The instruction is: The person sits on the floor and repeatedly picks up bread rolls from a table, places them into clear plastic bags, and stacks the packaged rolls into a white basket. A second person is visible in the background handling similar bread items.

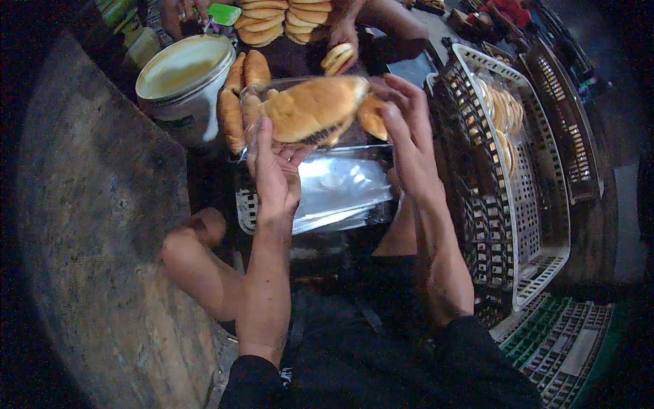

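Observation:
A filled bread roll lies in a clear plastic bag, with my left hand gripping the bag's left side, thumb on top. My right hand is beside the roll's right end, fingers apart and slightly blurred; nothing shows in it. Behind that hand's fingertips lies another roll, partly hidden. Below the held roll, a stack of clear plastic bags rests on a basket. Several elongated rolls lie to the left of the bagged one.
A white bucket stands at the upper left. Rows of rolls lie at the far side, where a co-worker's hand holds a split roll. At the right, a white plastic crate holds bagged rolls.

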Demonstrator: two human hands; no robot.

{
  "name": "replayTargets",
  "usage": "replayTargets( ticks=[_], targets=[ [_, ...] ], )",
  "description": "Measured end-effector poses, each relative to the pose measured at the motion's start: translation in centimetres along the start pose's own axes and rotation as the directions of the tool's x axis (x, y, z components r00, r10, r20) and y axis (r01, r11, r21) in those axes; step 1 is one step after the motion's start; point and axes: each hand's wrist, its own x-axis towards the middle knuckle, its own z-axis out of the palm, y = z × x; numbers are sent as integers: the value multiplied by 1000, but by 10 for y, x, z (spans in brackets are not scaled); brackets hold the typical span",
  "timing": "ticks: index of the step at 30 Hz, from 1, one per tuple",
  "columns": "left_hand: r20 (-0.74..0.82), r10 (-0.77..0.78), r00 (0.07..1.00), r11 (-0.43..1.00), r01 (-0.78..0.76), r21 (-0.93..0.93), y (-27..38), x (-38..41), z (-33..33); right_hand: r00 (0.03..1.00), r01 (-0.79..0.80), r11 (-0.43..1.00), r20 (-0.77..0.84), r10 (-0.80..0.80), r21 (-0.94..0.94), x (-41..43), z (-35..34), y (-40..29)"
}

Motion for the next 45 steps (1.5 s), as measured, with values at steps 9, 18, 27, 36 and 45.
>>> replayTargets(
  ticks=[9,18,27,36,45],
  targets=[
    [101,2,995,995,-12,99,-5,14,7,772,613,311,466,-432,-726,5,25,-59],
    [107,-514,851,-537,-417,733,-92,9,-13,977,-110,115,-128,-169,-987,27,-265,-49],
    [267,-482,835,-198,-401,894,-76,4,-54,966,-98,681,94,240,-726,67,-341,52],
    [381,107,918,324,-395,860,-29,-26,-15,515,-91,878,733,445,-469,60,-40,49],
    [672,56,739,-196,-651,733,55,-33,1,871,-336,927,429,239,165,21,-45,77]
  ],
)
